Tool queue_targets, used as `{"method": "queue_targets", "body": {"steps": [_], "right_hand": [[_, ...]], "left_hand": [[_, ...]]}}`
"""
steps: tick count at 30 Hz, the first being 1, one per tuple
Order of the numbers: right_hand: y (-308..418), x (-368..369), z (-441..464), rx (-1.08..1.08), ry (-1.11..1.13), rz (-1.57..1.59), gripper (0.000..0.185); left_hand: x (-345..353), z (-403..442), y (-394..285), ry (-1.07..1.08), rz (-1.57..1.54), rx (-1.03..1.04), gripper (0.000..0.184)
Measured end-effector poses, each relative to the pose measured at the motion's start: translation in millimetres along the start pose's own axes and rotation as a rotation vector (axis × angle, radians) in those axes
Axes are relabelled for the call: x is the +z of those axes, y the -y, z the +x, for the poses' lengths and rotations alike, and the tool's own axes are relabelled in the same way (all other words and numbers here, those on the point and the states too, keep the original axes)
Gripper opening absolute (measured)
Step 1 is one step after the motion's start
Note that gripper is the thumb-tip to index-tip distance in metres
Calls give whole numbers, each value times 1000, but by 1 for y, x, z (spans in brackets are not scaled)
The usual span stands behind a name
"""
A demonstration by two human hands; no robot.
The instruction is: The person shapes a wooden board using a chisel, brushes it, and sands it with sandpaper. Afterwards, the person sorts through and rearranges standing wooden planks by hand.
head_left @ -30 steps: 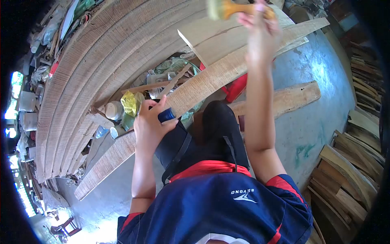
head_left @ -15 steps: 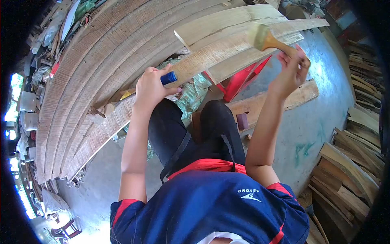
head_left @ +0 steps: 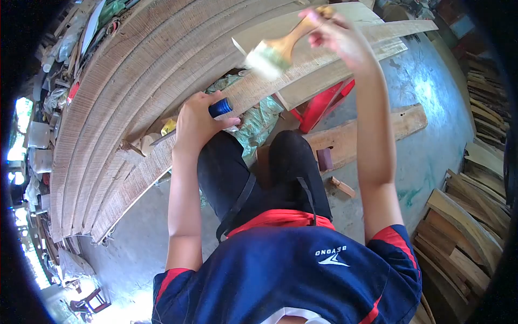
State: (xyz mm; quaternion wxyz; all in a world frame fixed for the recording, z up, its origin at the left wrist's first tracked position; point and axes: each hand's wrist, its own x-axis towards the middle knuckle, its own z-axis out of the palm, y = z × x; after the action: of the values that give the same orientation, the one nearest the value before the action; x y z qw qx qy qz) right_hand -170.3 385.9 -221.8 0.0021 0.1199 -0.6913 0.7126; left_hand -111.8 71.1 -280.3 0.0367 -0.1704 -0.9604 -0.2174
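A blue-handled chisel (head_left: 220, 107) is gripped in my left hand (head_left: 195, 117), its thin metal blade pointing down to the left past the hand. That hand rests over a long narrow wooden board (head_left: 243, 93) lying slantwise before my knees. Higher up, my right hand (head_left: 337, 38) holds a wide flat brush (head_left: 288, 46) by its wooden handle. Pale bristles, blurred by motion, hang over the long board and point down to the left. Whether they touch the wood I cannot tell.
Several large curved planks (head_left: 135, 59) lie side by side at the left. A red stand (head_left: 324, 108) is under the boards. On the floor are a thick wooden beam (head_left: 391, 124) and a small wood block (head_left: 342, 187). Timber stacks (head_left: 458, 216) line the right.
My right hand has swung left and upward with the brush, bringing its bristles from the board's right part toward its middle. The left hand has stayed nearly in place with the chisel.
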Motion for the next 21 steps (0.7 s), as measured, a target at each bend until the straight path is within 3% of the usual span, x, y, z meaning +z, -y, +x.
{"method": "queue_targets", "body": {"steps": [2, 3, 4, 6, 7, 8, 10, 11, 12, 14, 15, 18, 20, 21], "right_hand": [[-16, 7, 2, 246, 11, -36, 27], [-23, 9, 3, 215, -218, -245, 26], [-19, 12, 1, 218, -214, -241, 26], [1, 17, -5, -194, -593, -851, 22], [3, 17, -3, -267, -757, -1343, 20], [-3, 9, 5, -260, -756, -1342, 20], [-7, -5, 22, -686, -642, -864, 16], [8, -3, 18, -292, -510, -417, 16], [-1, -11, 26, -289, -510, -419, 16], [-35, -40, 52, -519, -283, -255, 18], [-45, -43, 53, -510, -312, -513, 18], [-70, -44, 35, -494, -48, -835, 29], [-78, -44, 15, -578, -28, -1475, 43], [-75, -43, -4, -479, -27, -1574, 54]], "left_hand": [[-2, -1, -4, -7, 79, 13, 70], [-5, -1, -8, 13, 59, -2, 70], [-3, -3, -5, 15, 61, -7, 70], [4, -5, 2, -27, 6, 20, 70], [5, -6, 1, -20, 7, 16, 70], [4, -7, -1, -19, 15, 11, 70], [5, -7, -1, -22, 23, 10, 71], [6, -9, 0, -48, 7, 5, 72], [7, -10, 1, -75, -11, -1, 74], [3, -9, -2, -45, 22, -5, 73], [1, -7, -3, -18, 58, -7, 73], [4, -9, 2, -46, 17, 38, 71], [5, -9, 3, -54, -6, 52, 70], [5, -9, 2, -57, 2, 51, 69]]}}
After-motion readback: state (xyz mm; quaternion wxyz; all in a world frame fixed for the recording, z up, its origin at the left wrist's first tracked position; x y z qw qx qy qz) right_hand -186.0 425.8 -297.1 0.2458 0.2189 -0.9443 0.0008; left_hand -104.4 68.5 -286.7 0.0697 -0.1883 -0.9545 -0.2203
